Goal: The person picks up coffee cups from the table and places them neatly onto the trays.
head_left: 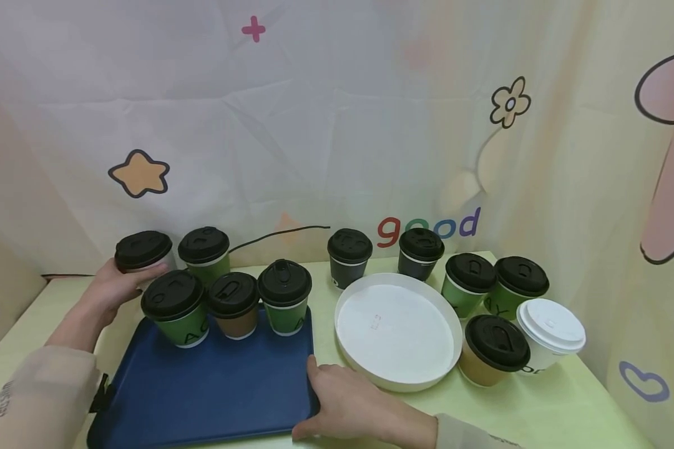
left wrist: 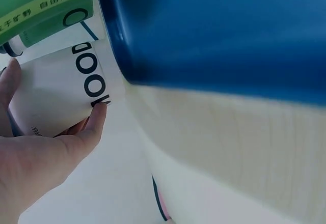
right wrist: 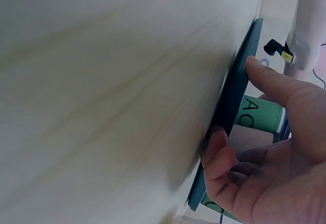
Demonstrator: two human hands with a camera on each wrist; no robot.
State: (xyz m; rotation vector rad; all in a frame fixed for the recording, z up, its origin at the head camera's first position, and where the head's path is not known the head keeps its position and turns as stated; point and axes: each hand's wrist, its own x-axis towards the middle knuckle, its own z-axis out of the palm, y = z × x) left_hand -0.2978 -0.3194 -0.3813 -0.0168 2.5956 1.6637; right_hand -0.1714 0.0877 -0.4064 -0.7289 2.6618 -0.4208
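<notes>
My left hand [head_left: 112, 285] grips a white paper cup [left wrist: 58, 89] with a black lid [head_left: 143, 249], behind the tray's far left corner; dark lettering shows on its side. A green cup [head_left: 212, 268] stands just right of it. On the far part of the blue tray [head_left: 219, 393] stand a green cup [head_left: 182, 327], a brown cup [head_left: 238, 324] and another green cup [head_left: 285, 317], all black-lidded. My right hand [head_left: 351, 399] holds the tray's near right corner, thumb at the near edge and curled fingers [right wrist: 216, 158] against the right side.
Right of the tray lies a round white shallow dish [head_left: 399, 330]. Around it stand dark cups [head_left: 348, 271], green cups [head_left: 460, 298], a brown cup [head_left: 477, 368] and a white-lidded cup [head_left: 545, 349]. A patterned curtain [head_left: 314, 125] hangs behind the table [head_left: 584, 405].
</notes>
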